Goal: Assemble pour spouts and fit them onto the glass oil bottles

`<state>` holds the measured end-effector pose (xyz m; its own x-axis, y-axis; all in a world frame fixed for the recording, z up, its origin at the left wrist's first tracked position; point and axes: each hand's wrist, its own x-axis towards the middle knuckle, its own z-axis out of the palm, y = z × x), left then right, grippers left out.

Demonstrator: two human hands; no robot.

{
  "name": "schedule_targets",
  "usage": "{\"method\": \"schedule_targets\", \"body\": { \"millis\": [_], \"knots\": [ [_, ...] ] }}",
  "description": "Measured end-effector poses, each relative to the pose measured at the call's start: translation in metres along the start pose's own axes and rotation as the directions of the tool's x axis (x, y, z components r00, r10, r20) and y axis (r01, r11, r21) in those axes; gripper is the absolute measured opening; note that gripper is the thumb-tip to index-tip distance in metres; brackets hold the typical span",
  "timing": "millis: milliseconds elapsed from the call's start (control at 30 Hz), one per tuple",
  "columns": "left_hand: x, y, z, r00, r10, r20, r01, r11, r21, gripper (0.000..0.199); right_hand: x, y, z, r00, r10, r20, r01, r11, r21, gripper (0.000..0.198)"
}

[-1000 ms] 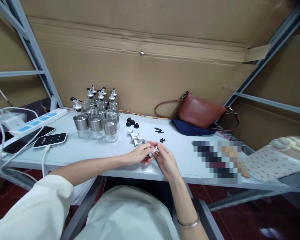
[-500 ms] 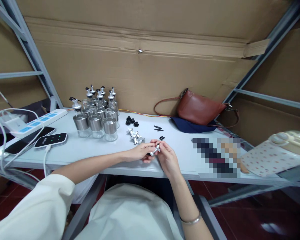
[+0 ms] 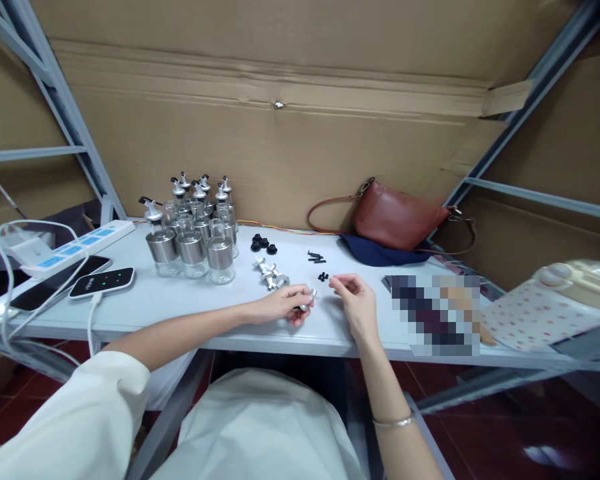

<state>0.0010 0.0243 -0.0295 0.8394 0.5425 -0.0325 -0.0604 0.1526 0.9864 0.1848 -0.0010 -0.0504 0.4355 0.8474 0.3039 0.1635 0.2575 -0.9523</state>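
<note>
One grip, one pinch, everything sorted by kind

Here we have the left hand (image 3: 280, 307), thumb and fingers closed round a silver pourer spout (image 3: 314, 294), one end poking out toward the right, presumably to leave that end reachable. Across to the right hand (image 3: 359, 301): apart from the spout, thumb and forefinger drawn close, and we can't tell whether anything small is between them. Just beyond those fingertips, tiny black plugs (image 3: 323, 277) sit clustered, placed, we'd judge, within easy reach. Behind them, slim black strips (image 3: 317, 258), kept as their own group. Past the left hand, a heap of silver pourer tops (image 3: 269, 272); further back, round black stoppers (image 3: 263, 245). Out left on the pale table (image 3: 175, 303), steel-sleeved glass bottles (image 3: 221, 253) stand upright, some topped with pourers, the nearest bare-necked, bunched probably to spare elbow room.
</note>
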Motion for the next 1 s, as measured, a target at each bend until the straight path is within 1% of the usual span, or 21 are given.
{"method": "schedule_targets", "body": {
  "millis": [33, 67, 100, 133, 167, 200, 333, 567, 667, 767, 867, 1000],
  "knots": [
    [0.0, 0.0, 0.0, 1.0, 0.002, -0.004, -0.002, 1.0, -0.003, 0.042, 0.006, 0.003, -0.006, 0.996, -0.083, 0.015, 0.084, 0.98, -0.178, 0.021],
    [0.0, 0.0, 0.0, 1.0, 0.003, -0.008, -0.003, 1.0, -0.004, 0.044, 0.012, 0.007, -0.011, 0.987, -0.156, 0.046, 0.163, 0.926, -0.341, 0.018],
    [0.0, 0.0, 0.0, 1.0, 0.004, -0.012, -0.005, 1.0, -0.007, 0.045, 0.016, 0.01, -0.015, 0.975, -0.207, 0.087, 0.223, 0.856, -0.467, 0.019],
    [0.0, 0.0, 0.0, 1.0, 0.006, -0.015, -0.006, 1.0, -0.011, 0.045, 0.019, 0.013, -0.017, 0.964, -0.235, 0.127, 0.266, 0.79, -0.552, 0.02],
    [0.0, 0.0, 0.0, 1.0, 0.008, -0.017, -0.009, 1.0, -0.013, 0.046, 0.021, 0.016, -0.017, 0.955, -0.246, 0.163, 0.294, 0.742, -0.603, 0.021],
    [0.0, 0.0, 0.0, 1.0, 0.009, -0.02, -0.01, 1.0, -0.013, 0.046, 0.022, 0.017, -0.017, 0.95, -0.246, 0.194, 0.313, 0.714, -0.627, 0.021],
    [0.0, 0.0, 0.001, 1.0, 0.01, -0.027, -0.01, 1.0, -0.005, 0.044, 0.021, 0.019, -0.01, 0.934, -0.239, 0.265, 0.356, 0.661, -0.66, 0.017],
    [0.001, -0.002, 0.0, 1.0, 0.014, -0.018, -0.015, 1.0, -0.006, 0.04, 0.017, 0.019, -0.01, 0.925, -0.257, 0.279, 0.38, 0.602, -0.703, 0.015],
    [0.001, -0.002, 0.0, 1.0, 0.018, -0.014, -0.018, 1.0, -0.002, 0.04, 0.015, 0.021, -0.011, 0.916, -0.27, 0.296, 0.401, 0.591, -0.7, 0.019],
    [0.001, -0.002, 0.001, 0.998, 0.018, -0.056, -0.018, 1.0, -0.009, 0.042, 0.014, 0.021, -0.011, 0.905, -0.273, 0.328, 0.426, 0.582, -0.693, 0.023],
    [0.0, -0.001, 0.002, 0.992, 0.045, -0.119, -0.044, 0.999, 0.01, 0.05, 0.012, 0.018, -0.01, 0.892, -0.267, 0.364, 0.451, 0.562, -0.693, 0.024],
    [-0.001, 0.0, 0.002, 0.987, 0.077, -0.144, -0.072, 0.997, 0.042, 0.053, 0.012, 0.016, -0.009, 0.895, -0.24, 0.375, 0.443, 0.557, -0.702, 0.023]
  ]
}}
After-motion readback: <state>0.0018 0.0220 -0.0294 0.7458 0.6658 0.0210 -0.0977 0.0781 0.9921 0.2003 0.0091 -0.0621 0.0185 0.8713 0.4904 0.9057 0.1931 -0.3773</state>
